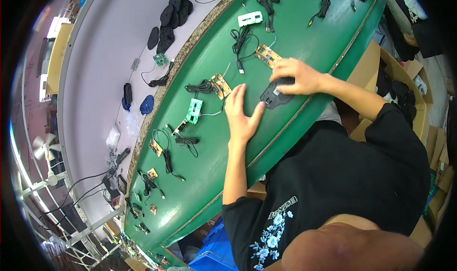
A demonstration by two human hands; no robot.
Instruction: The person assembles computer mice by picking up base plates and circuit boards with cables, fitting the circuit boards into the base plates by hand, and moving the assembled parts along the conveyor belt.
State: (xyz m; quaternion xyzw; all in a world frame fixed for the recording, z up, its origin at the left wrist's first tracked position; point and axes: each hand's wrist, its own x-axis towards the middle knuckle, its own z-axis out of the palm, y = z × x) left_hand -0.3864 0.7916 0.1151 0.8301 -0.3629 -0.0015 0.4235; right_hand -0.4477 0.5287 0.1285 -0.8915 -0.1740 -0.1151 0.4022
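Note:
My right hand point(296, 77) is closed on a black plastic mouse base point(277, 96), a flat shell with cut-outs, lying on the green work surface point(209, 147). The fingers curl over its upper right end, and the palm hides part of it. My left hand point(243, 114) rests just left of the shell, thumb and fingers spread, holding nothing. Close to its fingertips is a tan circuit board point(220, 86) wired to a bundled black cable point(200, 87). Another tan circuit board point(267, 56) lies just beyond my right hand.
Farther along sit a white-green board point(250, 18), a green-white board point(193, 110) and several coiled cables. Beyond a speckled ledge, a grey table point(109, 57) carries black mouse shells point(174, 11). Cardboard boxes point(414, 97) stand at right; a blue crate point(214, 252) is below.

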